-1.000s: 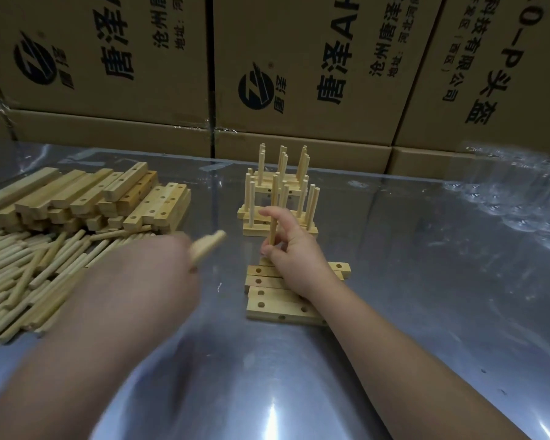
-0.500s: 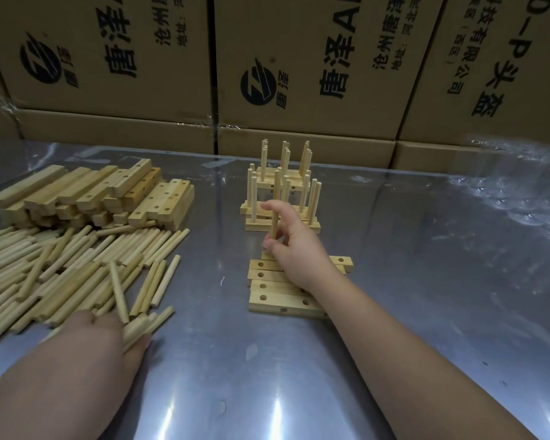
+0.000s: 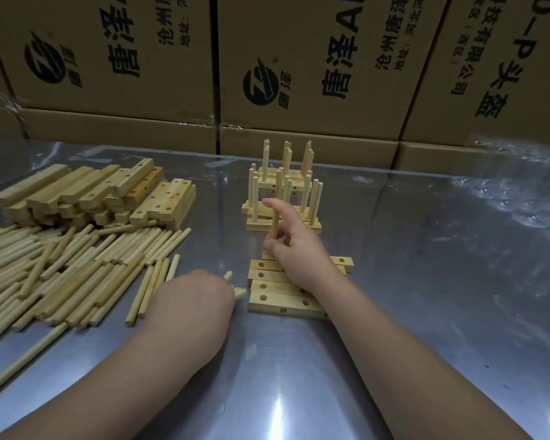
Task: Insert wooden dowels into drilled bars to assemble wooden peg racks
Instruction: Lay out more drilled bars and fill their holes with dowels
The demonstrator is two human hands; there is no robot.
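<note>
Dowel: upright, pinched between thumb and fingers of right hand; lower end at the far bar of a flat group, seating hidden by the hand.
Bars: drilled, laid side by side at table centre, partly covered by right hand and wrist.
Left hand: curled, back to camera, gripping spare dowels; only two tips showing, just left of the bars.
Racks: finished, stacked just behind the held dowel, pegs up.
Loose dowels: heaped at left.
Bar stack: behind that heap.
Table: shiny metal.
Boxes: printed cardboard, walling the back.
Film: crumpled clear plastic, far right.
</note>
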